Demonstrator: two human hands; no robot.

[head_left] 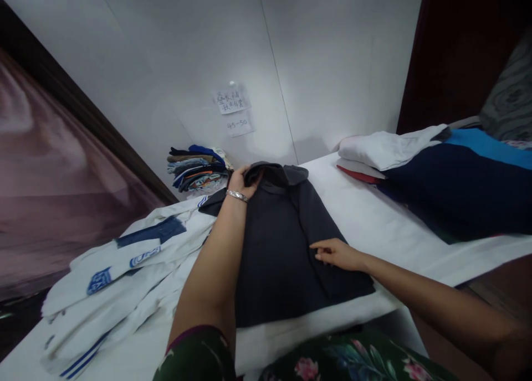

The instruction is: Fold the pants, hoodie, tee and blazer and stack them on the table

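One white-covered table (357,215) lies under the dark hooded top (274,248), whose hem sits close to the table's near edge. Right of the top is a heap of navy and bright-blue clothes (465,176); bare cloth between the two gives open room on that side. Left of the top, white garments with blue markings (137,276) crowd close, leaving little space, though the left forearm hides part of that border. Beyond the top's far left corner stands a folded stack (199,168) of clothes. At the top's far end, the left hand (244,183) pinches the hood's left edge. Against the top's right sleeve rests the right hand (338,253), index finger extended, others bent; whether it pinches fabric I cannot tell. Beyond the top, two paper notes (233,101) hang on the wall (332,65).
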